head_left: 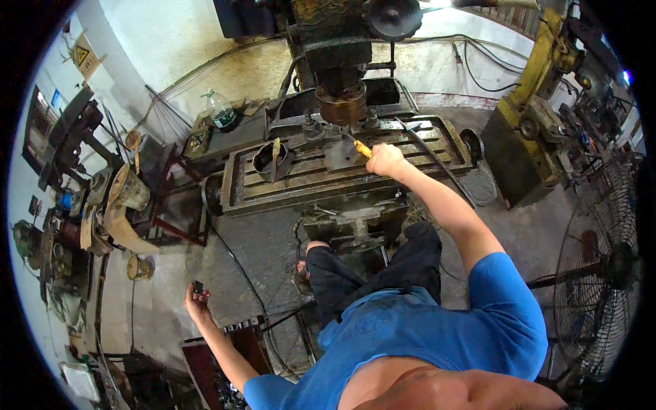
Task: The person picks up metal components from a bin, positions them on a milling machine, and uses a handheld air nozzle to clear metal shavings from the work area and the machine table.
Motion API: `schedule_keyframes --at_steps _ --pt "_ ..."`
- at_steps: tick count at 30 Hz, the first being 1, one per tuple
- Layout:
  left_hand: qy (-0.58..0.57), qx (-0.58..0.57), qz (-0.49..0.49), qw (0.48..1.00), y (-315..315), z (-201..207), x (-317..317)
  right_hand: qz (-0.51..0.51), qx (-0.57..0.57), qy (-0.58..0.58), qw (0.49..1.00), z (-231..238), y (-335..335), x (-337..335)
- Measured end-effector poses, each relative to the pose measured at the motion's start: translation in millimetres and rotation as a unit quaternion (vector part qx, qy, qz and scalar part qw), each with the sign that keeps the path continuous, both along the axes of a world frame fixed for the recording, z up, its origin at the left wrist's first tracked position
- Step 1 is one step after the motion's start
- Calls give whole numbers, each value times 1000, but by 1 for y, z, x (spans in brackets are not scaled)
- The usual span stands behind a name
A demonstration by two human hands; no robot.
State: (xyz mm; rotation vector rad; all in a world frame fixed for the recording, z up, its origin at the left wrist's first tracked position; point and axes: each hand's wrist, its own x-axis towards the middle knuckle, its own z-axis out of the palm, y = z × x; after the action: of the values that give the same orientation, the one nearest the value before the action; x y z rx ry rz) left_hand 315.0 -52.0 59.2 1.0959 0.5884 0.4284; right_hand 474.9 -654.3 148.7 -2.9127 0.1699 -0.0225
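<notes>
My right hand [387,161] is closed around a yellow-handled tool [362,148] with a thin dark tip; its exact kind is unclear. The tip points at a flat grey plate [336,156] on the slotted milling machine table [239,193], just below the machine's round spindle head [342,102]. Out to the left, away from the machine, my left hand [198,304] grips a small dark block [198,287] between its fingers. A dark round pot [263,162] with a brush [275,154] standing in it sits on the table's left part.
A long dark bar or hose [441,160] slants across the table's right end. A large fan [598,266] stands at the right. Near my left forearm is a low stand [249,348] holding small metal pieces. A cable [239,263] crosses the floor; a bucket [133,191] is at left.
</notes>
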Motion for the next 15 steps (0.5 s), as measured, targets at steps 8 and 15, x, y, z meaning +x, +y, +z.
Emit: schedule_keyframes --at_steps 8,15 --pt "10 -36 -17 999 -20 10 3 -24 82 29 996 11 -25 -46" --pt "2 24 -118 993 -128 31 16 274 77 75 956 25 33 -130"
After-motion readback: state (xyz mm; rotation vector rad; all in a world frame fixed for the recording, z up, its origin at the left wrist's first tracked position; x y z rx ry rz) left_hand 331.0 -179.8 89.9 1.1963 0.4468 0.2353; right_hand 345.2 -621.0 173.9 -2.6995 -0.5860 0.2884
